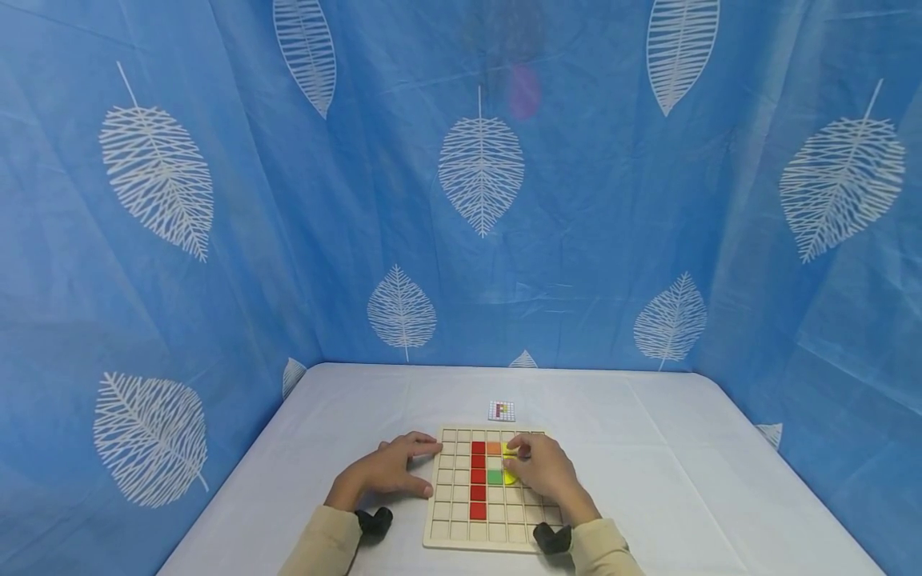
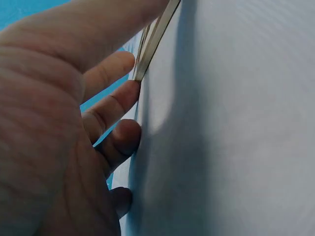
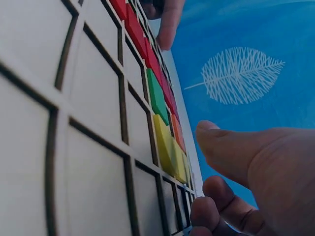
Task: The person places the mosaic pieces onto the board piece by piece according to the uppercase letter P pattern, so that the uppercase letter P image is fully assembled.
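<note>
A wooden grid board (image 1: 439, 530) lies on the white table. In it, several red tiles (image 1: 479, 493) form a column, with an orange tile (image 1: 493, 448) and a green tile (image 1: 494, 477) to their right. Yellow pieces (image 3: 165, 142) sit beside the green and orange ones. Above these yellow pieces is my right hand (image 1: 545, 468), thumb and index finger spread apart, partly covering them in the head view. No piece shows between its fingers in the right wrist view. My left hand (image 1: 392, 466) is spread at the board's left edge, fingertips right at the rim.
A small card (image 1: 502, 411) with a printed coloured grid pattern lies just behind the board. Blue curtains (image 1: 475, 304) with white leaf prints surround the table (image 1: 648, 464) at the back and sides. Each wrist wears a black device (image 1: 375, 522).
</note>
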`<state>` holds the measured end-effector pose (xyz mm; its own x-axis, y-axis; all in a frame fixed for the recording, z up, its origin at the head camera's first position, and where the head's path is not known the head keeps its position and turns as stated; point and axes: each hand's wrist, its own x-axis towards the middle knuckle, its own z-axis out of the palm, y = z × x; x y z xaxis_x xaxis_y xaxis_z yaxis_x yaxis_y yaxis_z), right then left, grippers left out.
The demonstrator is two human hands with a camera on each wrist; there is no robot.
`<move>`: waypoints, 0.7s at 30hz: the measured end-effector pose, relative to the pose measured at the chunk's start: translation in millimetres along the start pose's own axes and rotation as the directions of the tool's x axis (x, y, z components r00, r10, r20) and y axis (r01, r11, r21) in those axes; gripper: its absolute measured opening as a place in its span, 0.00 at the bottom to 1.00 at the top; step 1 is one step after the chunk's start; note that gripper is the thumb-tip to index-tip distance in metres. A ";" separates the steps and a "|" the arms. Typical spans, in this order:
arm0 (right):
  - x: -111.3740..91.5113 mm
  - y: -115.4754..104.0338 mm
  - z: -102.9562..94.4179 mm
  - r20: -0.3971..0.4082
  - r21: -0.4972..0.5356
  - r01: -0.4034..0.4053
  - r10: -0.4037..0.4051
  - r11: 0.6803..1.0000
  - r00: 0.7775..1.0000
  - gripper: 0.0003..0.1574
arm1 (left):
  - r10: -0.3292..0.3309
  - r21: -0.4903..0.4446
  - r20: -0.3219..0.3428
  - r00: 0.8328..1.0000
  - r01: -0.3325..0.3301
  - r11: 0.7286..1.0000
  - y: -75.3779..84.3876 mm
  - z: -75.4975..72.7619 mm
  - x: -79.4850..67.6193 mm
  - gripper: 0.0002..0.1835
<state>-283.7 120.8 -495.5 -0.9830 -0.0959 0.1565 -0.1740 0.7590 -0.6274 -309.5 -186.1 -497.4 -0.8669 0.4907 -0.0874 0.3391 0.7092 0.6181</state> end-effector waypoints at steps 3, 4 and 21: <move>1.0 -0.9 -2.8 -0.024 0.041 0.030 -0.029 0.999 0.999 0.15 | -0.002 -0.022 -0.002 1.000 0.002 1.000 2.2 -1.8 -1.5 0.44; 1.3 -1.7 -4.3 -0.032 0.060 0.037 -0.035 0.998 0.999 0.16 | -0.001 -0.032 -0.005 1.000 0.001 0.999 2.8 -2.7 -1.9 0.43; 6.4 0.2 -36.3 -0.267 0.081 0.194 -0.166 0.978 0.949 0.38 | 0.160 0.264 -0.528 0.834 -0.018 0.964 18.5 -15.6 5.6 0.42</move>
<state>-287.9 143.7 -467.0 -0.8883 -0.0452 0.4569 -0.3659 0.6709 -0.6450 -313.8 -178.2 -474.2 -0.8614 0.2556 0.4389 0.4392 0.8088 0.3911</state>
